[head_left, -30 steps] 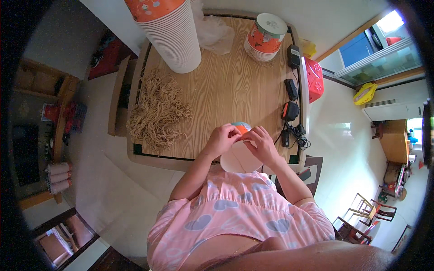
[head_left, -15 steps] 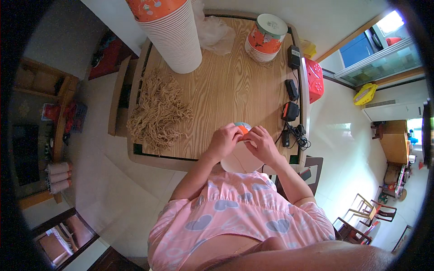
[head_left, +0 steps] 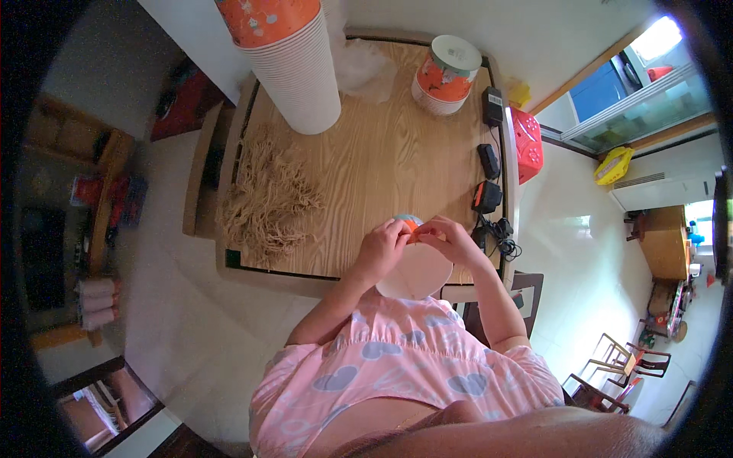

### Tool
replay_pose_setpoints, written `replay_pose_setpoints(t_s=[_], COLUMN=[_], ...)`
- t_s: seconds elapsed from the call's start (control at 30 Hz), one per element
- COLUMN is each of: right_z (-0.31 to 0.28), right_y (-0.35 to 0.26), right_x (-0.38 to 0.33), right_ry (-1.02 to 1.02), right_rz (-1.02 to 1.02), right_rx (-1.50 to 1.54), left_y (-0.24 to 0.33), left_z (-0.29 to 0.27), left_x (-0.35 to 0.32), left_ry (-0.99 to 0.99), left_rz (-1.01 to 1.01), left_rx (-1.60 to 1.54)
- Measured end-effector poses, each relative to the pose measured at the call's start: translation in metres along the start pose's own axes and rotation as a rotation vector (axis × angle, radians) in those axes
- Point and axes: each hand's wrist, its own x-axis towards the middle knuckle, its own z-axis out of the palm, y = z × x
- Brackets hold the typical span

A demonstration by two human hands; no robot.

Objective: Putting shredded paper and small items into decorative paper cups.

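Note:
Close to my body at the table's near edge, I hold a paper tub (head_left: 416,273) with its pale inside facing me and a bit of orange print showing behind my fingers. My left hand (head_left: 384,246) is closed on its far side. Beside it, my right hand (head_left: 449,240) pinches the same part, fingertips nearly meeting the left ones. Whatever small thing lies between the fingertips is hidden. A thin tan line runs down inside the tub; I cannot tell if it is a cord. Left of my hands lies a loose heap of tan twisted cords (head_left: 275,202).
A tall stack of nested paper tubs (head_left: 298,88) stands at the far left of the wooden table (head_left: 374,153). A shorter upturned stack (head_left: 445,76) sits far right, near a crumpled clear plastic bag (head_left: 363,69). Black adapters (head_left: 487,197) and cables (head_left: 500,237) line the right edge; a red stool (head_left: 527,141) stands beyond.
The tub's opening has tilted to show more of its inside. My right hand has shifted slightly right and up; both hands keep their hold. The whole view has shifted a little.

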Motion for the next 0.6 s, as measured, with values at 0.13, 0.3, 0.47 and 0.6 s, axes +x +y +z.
replay_pose_setpoints(t_s=[0.13, 0.3, 0.47, 0.6], right_z=[-0.006, -0.008, -0.002, 0.006], right_y=[0.007, 0.008, 0.014, 0.030], right_x=[0.006, 0.011, 0.012, 0.012], right_ry=[-0.162, -0.186, -0.170, -0.062], right_rz=[0.034, 0.065, 0.014, 0.036], right_rx=[0.035, 0.058, 0.085, 0.042], left_y=[0.006, 0.006, 0.006, 0.005], left_z=[0.000, -0.001, -0.001, -0.002], left_x=[-0.001, -0.002, -0.003, 0.000], left_ry=[0.030, 0.013, 0.033, 0.039], left_rz=[0.029, 0.020, 0.038, 0.063], left_rx=[0.012, -0.023, -0.039, 0.009])
